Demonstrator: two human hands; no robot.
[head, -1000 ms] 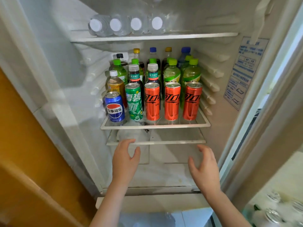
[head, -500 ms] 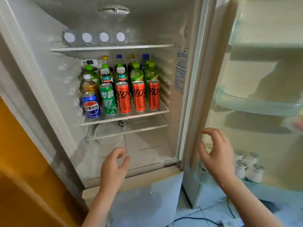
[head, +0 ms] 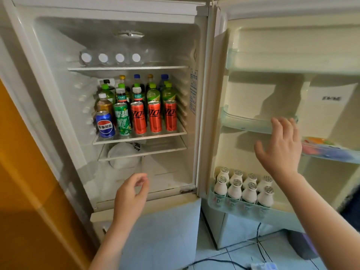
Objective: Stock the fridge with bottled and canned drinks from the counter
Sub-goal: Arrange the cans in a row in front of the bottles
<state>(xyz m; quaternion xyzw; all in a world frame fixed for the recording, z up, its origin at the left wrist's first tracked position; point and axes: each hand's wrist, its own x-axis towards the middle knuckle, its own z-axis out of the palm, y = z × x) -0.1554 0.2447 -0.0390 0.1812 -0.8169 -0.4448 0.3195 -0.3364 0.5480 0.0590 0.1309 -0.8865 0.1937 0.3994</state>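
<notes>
I am watching an open fridge (head: 201, 94) through the head camera as a person is standing before it, both hands raised and holding nothing. The left hand (head: 129, 193) is hovering in front of the lower compartment, fingers loosely curled, thumb near forefinger. The right hand (head: 280, 151) is reaching toward the open door (head: 272, 36), fingers spread. Its fingertips are overlapping the rim of the middle door bin (head: 245, 121); I cannot tell whether they are touching it. On the middle shelf (head: 140, 136) a blue Pepsi can (head: 104, 124), a green Sprite can (head: 122, 119) and three red cans (head: 154, 119) are standing in a front row, with capped bottles (head: 153, 94) standing upright behind them. Four water bottles (head: 109, 58) are lying on the top shelf (head: 155, 67), caps facing out. Eight small white bottles (head: 243, 189) are sitting in the bottom door bin (head: 220, 205).
</notes>
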